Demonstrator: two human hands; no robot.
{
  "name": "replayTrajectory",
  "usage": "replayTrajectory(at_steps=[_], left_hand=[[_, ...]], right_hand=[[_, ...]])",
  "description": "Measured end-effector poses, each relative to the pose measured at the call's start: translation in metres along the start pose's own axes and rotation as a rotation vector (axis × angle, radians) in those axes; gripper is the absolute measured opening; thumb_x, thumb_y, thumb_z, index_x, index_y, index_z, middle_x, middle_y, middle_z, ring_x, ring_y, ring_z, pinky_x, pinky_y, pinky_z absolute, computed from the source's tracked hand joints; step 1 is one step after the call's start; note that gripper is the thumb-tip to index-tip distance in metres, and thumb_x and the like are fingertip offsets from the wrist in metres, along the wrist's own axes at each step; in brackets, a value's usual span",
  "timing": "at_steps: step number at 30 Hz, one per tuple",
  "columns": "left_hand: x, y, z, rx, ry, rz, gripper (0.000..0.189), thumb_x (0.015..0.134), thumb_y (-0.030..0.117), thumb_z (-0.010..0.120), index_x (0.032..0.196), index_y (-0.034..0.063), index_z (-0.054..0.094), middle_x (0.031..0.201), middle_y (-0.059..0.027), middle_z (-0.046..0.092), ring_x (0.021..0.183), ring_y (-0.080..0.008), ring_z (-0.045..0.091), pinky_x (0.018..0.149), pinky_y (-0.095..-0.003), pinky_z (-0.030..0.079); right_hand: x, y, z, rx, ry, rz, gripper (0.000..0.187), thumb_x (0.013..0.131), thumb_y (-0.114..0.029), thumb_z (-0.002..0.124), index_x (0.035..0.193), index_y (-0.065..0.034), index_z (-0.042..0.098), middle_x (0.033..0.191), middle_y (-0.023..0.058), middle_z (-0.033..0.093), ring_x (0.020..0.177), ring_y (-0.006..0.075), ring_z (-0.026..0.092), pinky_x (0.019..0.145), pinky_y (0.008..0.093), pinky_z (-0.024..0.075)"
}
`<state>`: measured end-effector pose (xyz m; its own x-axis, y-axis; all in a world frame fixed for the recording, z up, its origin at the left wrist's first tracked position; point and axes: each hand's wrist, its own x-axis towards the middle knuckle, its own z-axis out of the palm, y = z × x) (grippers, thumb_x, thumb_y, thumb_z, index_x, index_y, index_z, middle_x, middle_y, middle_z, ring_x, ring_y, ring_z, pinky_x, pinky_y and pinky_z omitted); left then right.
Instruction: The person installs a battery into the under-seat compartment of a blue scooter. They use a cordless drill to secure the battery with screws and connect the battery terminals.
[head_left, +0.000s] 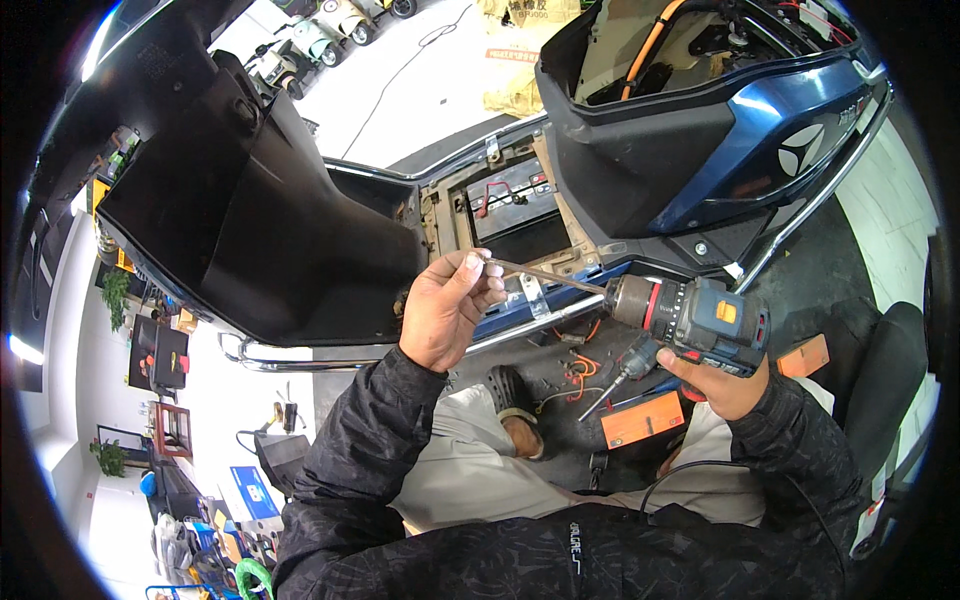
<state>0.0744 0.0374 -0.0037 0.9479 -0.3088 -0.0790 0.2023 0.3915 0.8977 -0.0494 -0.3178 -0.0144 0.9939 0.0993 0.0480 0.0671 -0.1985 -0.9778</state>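
Note:
My right hand (712, 379) grips a cordless drill (686, 319) by its handle, its chuck pointing left. A long thin driver bit (551, 277) sticks out of the chuck. The fingertips of my left hand (454, 300) pinch the far end of that bit; whether a screw sits on its tip cannot be told. Both hands are above the near edge of the footboard area of a blue electric scooter (739, 150). In the scooter's uncovered floor bay, a battery (514, 206) with red and black leads shows inside a tan frame (559, 180).
A chrome side rail (517, 326) runs along the scooter's near side. On the floor lie a second power tool (637, 360), an orange box (643, 420), another orange piece (802, 355) and loose orange wires (581, 367). A clog-shod foot (514, 397) is beside them.

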Motion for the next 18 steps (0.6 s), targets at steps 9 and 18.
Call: replayTrajectory(at_steps=[9, 18], left_hand=[[0.015, 0.001, -0.005, 0.103, -0.089, -0.087, 0.025, 0.11, 0.023, 0.063, 0.119, 0.0008, 0.068, 0.109, -0.0107, 0.071, 0.097, -0.0207, 0.069, 0.091, -0.0359, 0.06], [0.161, -0.012, -0.077, 0.91, 0.157, 0.201, 0.049, 0.109, 0.043, 0.06, 0.131, 0.0004, 0.069, 0.135, -0.0211, 0.068, 0.124, -0.0365, 0.065, 0.108, -0.0483, 0.051]], right_hand=[[0.007, 0.0, -0.007, 0.001, 0.04, 0.007, 0.046, 0.086, -0.015, 0.091, 0.124, -0.0015, 0.068, 0.111, 0.0086, 0.076, 0.101, 0.0178, 0.074, 0.092, 0.0354, 0.0604], [0.025, -0.006, -0.006, 0.385, 0.12, 0.052, 0.025, 0.094, -0.011, 0.08, 0.117, -0.0005, 0.073, 0.098, 0.0054, 0.074, 0.08, 0.0133, 0.066, 0.073, 0.0302, 0.0548]])
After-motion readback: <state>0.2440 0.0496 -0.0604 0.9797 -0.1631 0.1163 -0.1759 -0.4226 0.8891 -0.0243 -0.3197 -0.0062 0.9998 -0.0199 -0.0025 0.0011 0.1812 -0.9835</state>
